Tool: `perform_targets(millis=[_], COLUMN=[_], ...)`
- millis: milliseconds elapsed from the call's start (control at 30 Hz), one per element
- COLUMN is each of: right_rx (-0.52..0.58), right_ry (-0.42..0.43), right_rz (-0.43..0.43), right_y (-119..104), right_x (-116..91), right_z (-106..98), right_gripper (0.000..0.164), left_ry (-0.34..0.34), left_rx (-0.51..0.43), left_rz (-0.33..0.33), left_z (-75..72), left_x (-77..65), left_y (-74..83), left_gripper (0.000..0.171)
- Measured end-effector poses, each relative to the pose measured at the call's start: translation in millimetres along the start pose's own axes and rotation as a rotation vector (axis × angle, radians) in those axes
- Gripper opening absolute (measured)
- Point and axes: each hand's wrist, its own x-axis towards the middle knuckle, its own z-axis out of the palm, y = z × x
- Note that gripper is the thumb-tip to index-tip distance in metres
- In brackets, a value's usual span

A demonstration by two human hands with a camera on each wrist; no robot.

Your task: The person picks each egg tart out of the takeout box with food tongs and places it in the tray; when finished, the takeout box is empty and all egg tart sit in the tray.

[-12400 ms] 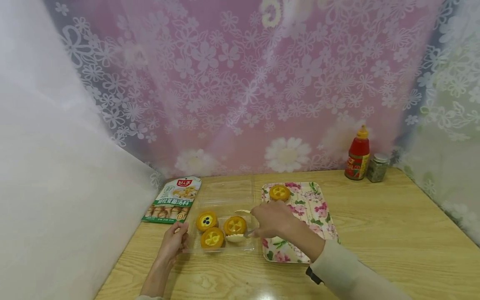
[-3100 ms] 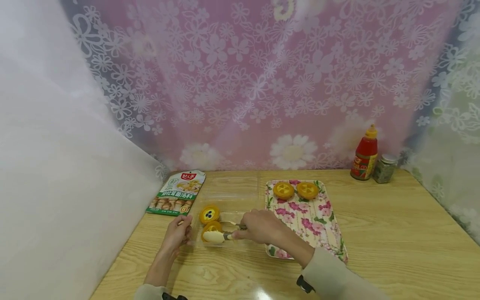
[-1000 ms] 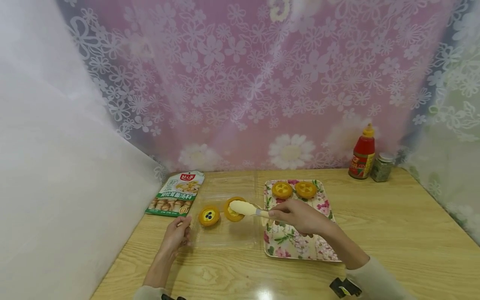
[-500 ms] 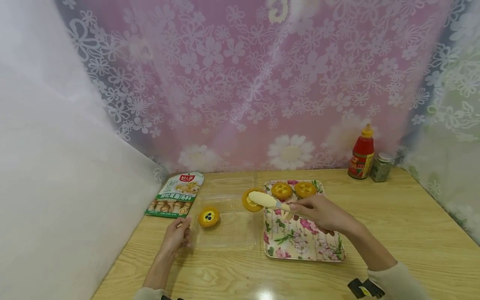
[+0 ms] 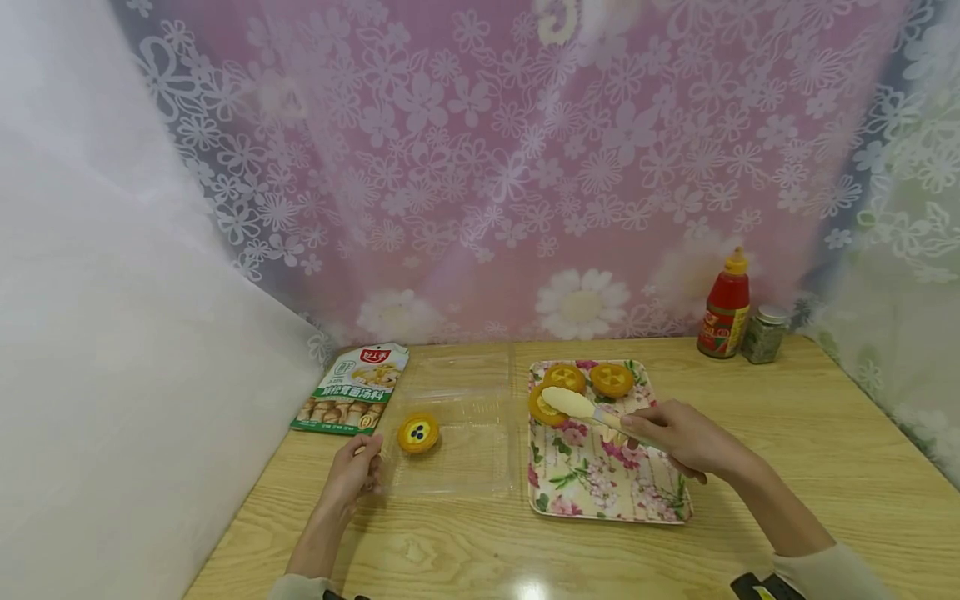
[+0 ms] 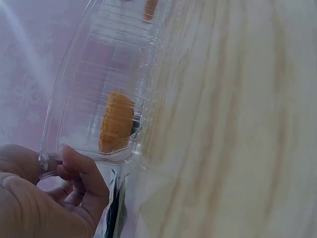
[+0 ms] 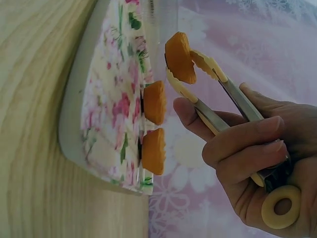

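My right hand [image 5: 686,437] grips a pair of tongs [image 7: 233,96] with cream tips and metal arms. Between those tips is an egg tart [image 7: 179,57], held above the floral tray [image 5: 592,500]. Two more egg tarts [image 5: 611,380] sit side by side at the tray's far end; the held one overlaps the left one in the head view. My left hand [image 5: 352,471] pinches the edge of a clear plastic container [image 6: 94,64] between thumb and fingers. Inside it stands one tart topped with dark berries [image 5: 417,434].
Behind the left hand lies a green and white food packet [image 5: 351,389]. At the back right stand a red sauce bottle [image 5: 724,308] and a small glass jar [image 5: 765,335]. The container's open lid [image 5: 461,367] spreads toward the floral curtain [image 5: 420,208].
The tongs have lifted an egg tart out of the container and carried it right, over the tray. Earlier, a second tart joined the first on the tray. My left hand stays at the container's edge.
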Motion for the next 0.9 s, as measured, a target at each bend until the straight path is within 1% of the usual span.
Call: perform_targets(millis=[100, 433, 767, 900], right_rx=[-0.001, -0.017, -0.057, -0.072], right_ry=[0.004, 0.020, 0.063, 0.074], right_rz=[0.008, 0.047, 0.133, 0.153], right_y=[6, 19, 20, 18], right_x=[-2, -2, 1, 1], right_z=[1, 2, 6, 8], right_gripper=[0.059, 0.057, 0.056, 0.054], left_ry=[-0.001, -0.004, 0.000, 0.001], left_rx=[0.000, 0.008, 0.009, 0.006], left_rz=[-0.003, 0.000, 0.004, 0.005], left_z=[-0.5, -1.6, -1.2, -0.8], left_x=[0.7, 2.9, 1.1, 0.6], left_y=[-0.3, -2.3, -0.7, -0.5], left_gripper=[0.028, 0.028, 0.027, 0.028])
